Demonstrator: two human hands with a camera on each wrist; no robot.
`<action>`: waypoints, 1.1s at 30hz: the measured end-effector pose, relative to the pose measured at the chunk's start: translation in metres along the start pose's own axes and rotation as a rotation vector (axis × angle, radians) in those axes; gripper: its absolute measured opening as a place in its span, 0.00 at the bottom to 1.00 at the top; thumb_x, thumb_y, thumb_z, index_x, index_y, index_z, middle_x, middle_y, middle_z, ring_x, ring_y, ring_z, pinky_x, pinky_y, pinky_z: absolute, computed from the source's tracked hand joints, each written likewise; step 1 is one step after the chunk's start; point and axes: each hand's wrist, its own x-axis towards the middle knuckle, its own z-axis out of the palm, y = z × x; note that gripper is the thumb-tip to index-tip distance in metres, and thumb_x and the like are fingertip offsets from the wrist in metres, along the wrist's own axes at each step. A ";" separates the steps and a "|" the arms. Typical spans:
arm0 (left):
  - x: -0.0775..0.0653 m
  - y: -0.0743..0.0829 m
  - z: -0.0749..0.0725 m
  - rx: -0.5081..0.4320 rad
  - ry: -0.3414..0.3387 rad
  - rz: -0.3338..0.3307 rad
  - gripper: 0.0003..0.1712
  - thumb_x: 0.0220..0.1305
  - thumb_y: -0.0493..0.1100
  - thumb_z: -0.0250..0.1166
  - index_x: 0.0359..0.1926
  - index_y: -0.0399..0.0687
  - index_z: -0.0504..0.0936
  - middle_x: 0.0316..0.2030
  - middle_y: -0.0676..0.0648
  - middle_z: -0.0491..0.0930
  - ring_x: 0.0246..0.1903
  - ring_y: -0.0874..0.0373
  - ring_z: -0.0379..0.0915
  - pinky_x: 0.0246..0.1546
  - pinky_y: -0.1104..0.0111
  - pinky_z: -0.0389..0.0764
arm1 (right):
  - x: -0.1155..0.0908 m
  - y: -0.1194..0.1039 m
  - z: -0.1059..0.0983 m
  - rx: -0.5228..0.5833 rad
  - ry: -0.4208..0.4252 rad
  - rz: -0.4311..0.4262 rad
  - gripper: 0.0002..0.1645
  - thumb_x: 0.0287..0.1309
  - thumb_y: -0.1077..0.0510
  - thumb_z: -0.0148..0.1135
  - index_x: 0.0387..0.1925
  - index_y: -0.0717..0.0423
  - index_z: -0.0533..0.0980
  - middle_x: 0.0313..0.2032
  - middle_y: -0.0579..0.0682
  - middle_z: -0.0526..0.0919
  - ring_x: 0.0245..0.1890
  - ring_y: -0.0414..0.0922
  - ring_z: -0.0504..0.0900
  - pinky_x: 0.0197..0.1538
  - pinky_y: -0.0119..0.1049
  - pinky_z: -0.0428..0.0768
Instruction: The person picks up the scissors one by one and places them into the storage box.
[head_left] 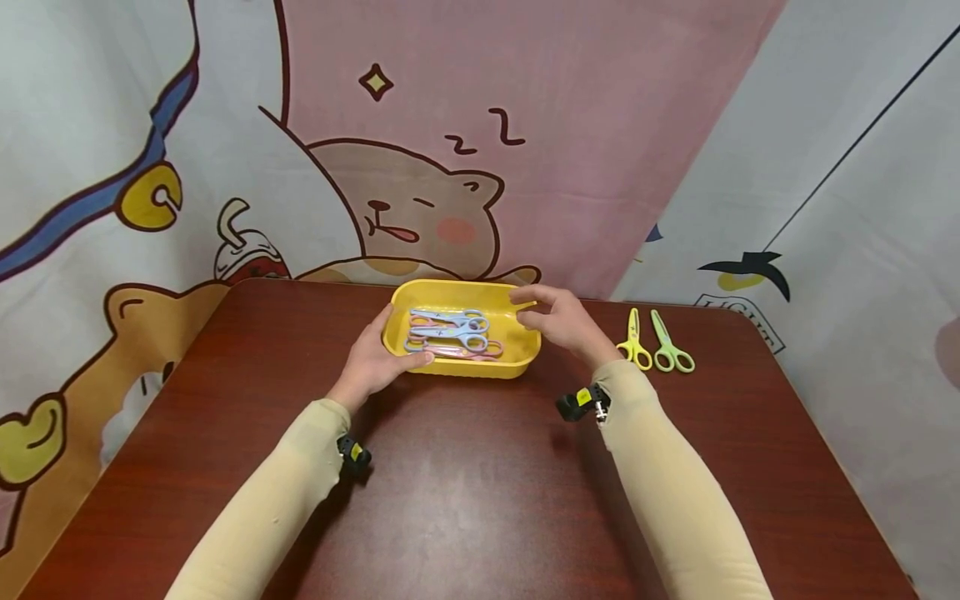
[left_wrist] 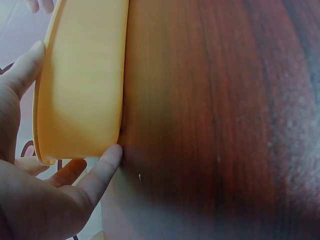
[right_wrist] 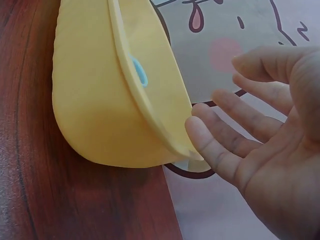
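Observation:
A yellow plastic basket point(head_left: 480, 368) sits at the back of the table. My left hand point(head_left: 372, 360) grips its left end, thumb at the front rim and fingers along the end wall; the left wrist view shows that thumb point(left_wrist: 25, 70) against the rim. Inside lie several pairs of children's scissors, light blue scissors point(head_left: 442, 332) on top and pink scissors point(head_left: 491, 351) partly hidden below. Over the basket's right end hovers my right hand point(head_left: 566, 321), fingers spread and holding nothing. From the right wrist view, its fingers point(right_wrist: 220, 155) are loosely bent beside the rim.
Yellow scissors point(head_left: 633, 337) and green scissors point(head_left: 667, 343) lie side by side on the dark wood table point(head_left: 480, 500), right of the basket. A cartoon-printed cloth point(head_left: 585, 150) hangs directly behind the table's back edge.

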 end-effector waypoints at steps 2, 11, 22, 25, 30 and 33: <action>0.000 0.000 0.000 0.001 0.000 0.000 0.71 0.51 0.59 0.82 0.84 0.51 0.44 0.78 0.37 0.55 0.73 0.40 0.56 0.75 0.48 0.59 | -0.004 0.001 -0.001 -0.001 0.028 0.005 0.23 0.68 0.65 0.62 0.63 0.61 0.78 0.62 0.62 0.80 0.61 0.59 0.80 0.60 0.49 0.80; 0.001 0.000 0.000 0.005 -0.002 0.008 0.72 0.50 0.60 0.82 0.84 0.50 0.44 0.78 0.37 0.55 0.74 0.41 0.56 0.75 0.49 0.59 | -0.019 0.010 -0.007 0.056 0.132 0.047 0.23 0.68 0.65 0.64 0.63 0.63 0.78 0.62 0.63 0.80 0.59 0.56 0.81 0.60 0.48 0.81; 0.000 0.000 -0.001 0.001 -0.005 0.001 0.72 0.51 0.60 0.82 0.84 0.52 0.44 0.79 0.37 0.54 0.74 0.41 0.55 0.75 0.49 0.58 | -0.035 0.029 -0.019 0.013 0.228 0.075 0.24 0.68 0.63 0.64 0.64 0.60 0.78 0.60 0.60 0.81 0.58 0.56 0.81 0.55 0.38 0.81; 0.000 0.000 -0.001 -0.001 -0.003 0.000 0.72 0.51 0.60 0.82 0.84 0.52 0.44 0.79 0.37 0.54 0.74 0.41 0.56 0.75 0.49 0.59 | -0.039 0.035 -0.023 -0.002 0.247 0.078 0.24 0.68 0.63 0.63 0.64 0.59 0.78 0.61 0.61 0.81 0.58 0.57 0.80 0.53 0.35 0.78; 0.000 0.000 -0.001 -0.005 -0.003 -0.001 0.71 0.51 0.59 0.81 0.84 0.52 0.44 0.78 0.37 0.55 0.73 0.41 0.57 0.75 0.48 0.59 | -0.046 0.042 -0.029 -0.042 0.274 0.092 0.24 0.69 0.62 0.63 0.65 0.58 0.77 0.62 0.62 0.80 0.59 0.57 0.78 0.58 0.47 0.77; 0.000 0.000 -0.001 -0.001 -0.006 -0.001 0.71 0.52 0.60 0.81 0.84 0.51 0.44 0.78 0.37 0.55 0.73 0.41 0.57 0.74 0.48 0.59 | -0.050 0.047 -0.032 -0.076 0.297 0.093 0.24 0.68 0.62 0.62 0.65 0.58 0.77 0.62 0.62 0.79 0.60 0.58 0.77 0.60 0.53 0.76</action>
